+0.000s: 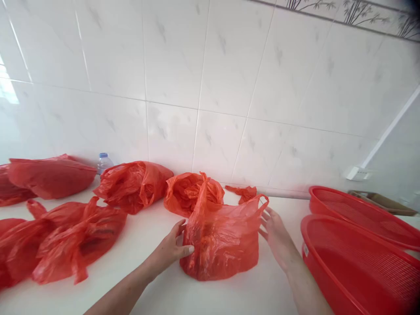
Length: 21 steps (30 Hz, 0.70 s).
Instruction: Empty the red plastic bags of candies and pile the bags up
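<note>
A thin red plastic bag (226, 240) stands upright on the white table in front of me, its two handles pointing up. Something darker shows through its left side, but I cannot make out what. At the bag's left side is my left hand (175, 245), thumb and fingers apart, the thumb touching or very near the plastic. My right hand (274, 232) is by the upper right corner, fingers spread near the handle; whether they touch it I cannot tell. Just behind stands another crumpled red bag (183, 192).
More filled red bags (78, 236) lie along the left, with a red bag (134, 183) near the wall. A clear bottle with a blue cap (104, 162) is behind them. Two red mesh baskets (306, 223) stand at the right. A small red bag piece (246, 193) lies by the wall.
</note>
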Tool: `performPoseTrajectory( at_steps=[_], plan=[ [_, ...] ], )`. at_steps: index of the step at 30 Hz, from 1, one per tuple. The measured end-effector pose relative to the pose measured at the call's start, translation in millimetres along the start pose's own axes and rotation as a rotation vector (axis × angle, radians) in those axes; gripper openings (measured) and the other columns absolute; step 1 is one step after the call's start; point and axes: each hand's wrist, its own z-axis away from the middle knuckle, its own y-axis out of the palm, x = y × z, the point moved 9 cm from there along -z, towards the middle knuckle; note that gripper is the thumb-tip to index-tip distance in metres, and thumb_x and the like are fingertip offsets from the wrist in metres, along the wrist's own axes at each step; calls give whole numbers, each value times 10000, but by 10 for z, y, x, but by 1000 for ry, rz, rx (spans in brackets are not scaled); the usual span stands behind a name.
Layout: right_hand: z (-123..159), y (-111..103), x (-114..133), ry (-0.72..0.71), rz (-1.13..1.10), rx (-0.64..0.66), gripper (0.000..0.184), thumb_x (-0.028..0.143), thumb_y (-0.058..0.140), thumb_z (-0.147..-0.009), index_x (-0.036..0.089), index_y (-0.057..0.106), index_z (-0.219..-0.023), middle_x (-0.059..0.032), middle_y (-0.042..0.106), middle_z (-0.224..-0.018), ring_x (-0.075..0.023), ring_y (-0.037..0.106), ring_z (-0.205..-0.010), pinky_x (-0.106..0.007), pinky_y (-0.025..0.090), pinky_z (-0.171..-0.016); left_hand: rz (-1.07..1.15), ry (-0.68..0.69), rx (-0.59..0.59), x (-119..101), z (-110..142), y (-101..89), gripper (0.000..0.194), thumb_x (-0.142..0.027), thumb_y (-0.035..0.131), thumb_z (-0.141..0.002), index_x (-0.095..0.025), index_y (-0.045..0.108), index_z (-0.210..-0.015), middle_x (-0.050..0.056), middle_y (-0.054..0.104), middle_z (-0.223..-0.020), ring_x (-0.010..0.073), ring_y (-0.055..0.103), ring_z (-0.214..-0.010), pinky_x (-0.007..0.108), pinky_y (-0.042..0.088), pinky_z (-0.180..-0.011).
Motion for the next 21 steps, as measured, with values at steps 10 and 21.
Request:
performPoseTrajectory(
  at_steps=[10,21],
  plan=[
    [206,-38,-754,183,-39,33,254,265,748,-633,175,704,-867,-73,719,-936,-291,635,-933,-417,451,-875,107,36,-103,-372,-194,452,274,-383,524,-832,-197,627,-1004,41,708,-900,231,643,-814,319,486,-740],
    [205,-179,-584,143,-190,68,596,288,723,-688,292,505,-1243,-62,604,-1217,-249,581,-1076,-389,456,-869,8,78,-87,-558,-92,493,243,-314,653,-741,-197,598,-947,56,665,-1001,225,617,-880,287,489,-724]
  ],
)
